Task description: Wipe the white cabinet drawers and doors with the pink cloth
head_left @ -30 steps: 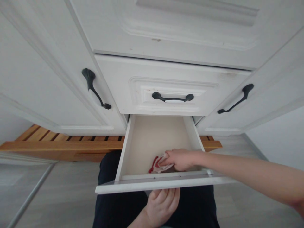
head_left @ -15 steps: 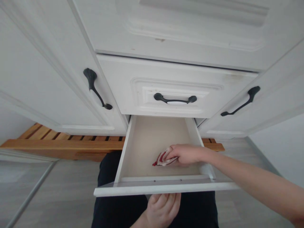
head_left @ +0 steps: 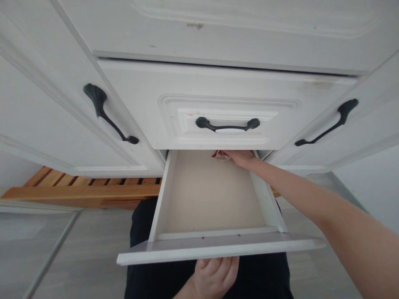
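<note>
A shallow white drawer (head_left: pixel 215 195) is pulled out over my lap, and its pale floor shows. At its back, just under the drawer front above, my right hand (head_left: pixel 238 157) presses a red-and-white cloth (head_left: pixel 220 155) against the floor. The hand is closed on the cloth and partly hidden by that upper front. Below the open drawer's front edge, my left hand (head_left: pixel 215 276) has its fingers curled against the outer face. Whatever handle it grips there is out of sight.
The closed upper drawer has a dark handle (head_left: pixel 229 126). Cabinet doors with dark handles, one left (head_left: pixel 109 114) and one right (head_left: pixel 330 124), flank it. A slatted wooden bench (head_left: pixel 81 191) stands beneath at left. Small dark specks dot the open drawer's front edge.
My right hand has moved the cloth from the drawer's front part to its back. The left hand keeps its hold at the front. The view has shifted slightly closer to the cabinet.
</note>
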The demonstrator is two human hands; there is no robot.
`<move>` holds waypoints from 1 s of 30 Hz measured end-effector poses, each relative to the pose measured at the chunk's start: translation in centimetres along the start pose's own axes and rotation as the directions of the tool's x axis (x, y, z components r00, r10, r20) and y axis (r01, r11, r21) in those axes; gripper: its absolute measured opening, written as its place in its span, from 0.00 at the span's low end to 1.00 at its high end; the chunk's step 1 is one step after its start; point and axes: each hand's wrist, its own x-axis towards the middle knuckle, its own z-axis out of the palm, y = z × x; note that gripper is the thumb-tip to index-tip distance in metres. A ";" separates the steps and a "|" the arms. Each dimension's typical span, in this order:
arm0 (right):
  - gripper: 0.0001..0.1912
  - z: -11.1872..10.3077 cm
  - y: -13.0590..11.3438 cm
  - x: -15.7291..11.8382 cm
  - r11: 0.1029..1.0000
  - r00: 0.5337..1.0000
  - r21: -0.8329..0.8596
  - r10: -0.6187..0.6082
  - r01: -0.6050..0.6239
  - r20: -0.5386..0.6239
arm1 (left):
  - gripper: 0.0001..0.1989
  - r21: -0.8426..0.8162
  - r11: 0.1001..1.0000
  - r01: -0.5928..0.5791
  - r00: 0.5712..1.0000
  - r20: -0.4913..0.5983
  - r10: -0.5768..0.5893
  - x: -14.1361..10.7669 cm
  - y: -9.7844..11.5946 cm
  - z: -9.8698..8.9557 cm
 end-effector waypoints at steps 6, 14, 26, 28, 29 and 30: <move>0.19 0.2 0.3 -2.1 0.974 0.989 -0.222 -0.004 0.038 0.150 | 0.08 0.003 0.999 -0.033 0.999 -0.004 0.033 -0.4 -0.3 0.1; 0.20 2.6 -3.9 -9.1 0.951 0.888 -0.272 -0.008 0.149 0.460 | 0.11 0.000 0.998 -0.064 0.998 0.027 0.064 0.0 -0.7 -0.3; 0.33 3.0 -5.5 -12.7 0.972 0.613 0.085 -0.205 0.220 0.763 | 0.12 0.040 0.998 -0.050 0.998 -0.048 0.052 0.6 -0.5 0.1; 0.26 2.5 -5.9 -12.2 0.965 0.648 0.159 -0.258 0.208 0.716 | 0.13 0.031 0.998 -0.047 0.996 -0.071 0.049 0.7 -0.4 0.3; 0.22 2.2 -6.4 -11.8 0.951 0.671 0.229 -0.309 0.208 0.675 | 0.13 0.024 0.999 -0.045 0.995 -0.086 0.047 0.8 -0.3 0.4; 0.20 1.9 -7.0 -11.4 0.926 0.699 0.311 -0.368 0.214 0.614 | 0.13 0.020 0.999 -0.036 0.993 -0.108 0.038 0.8 -0.3 0.5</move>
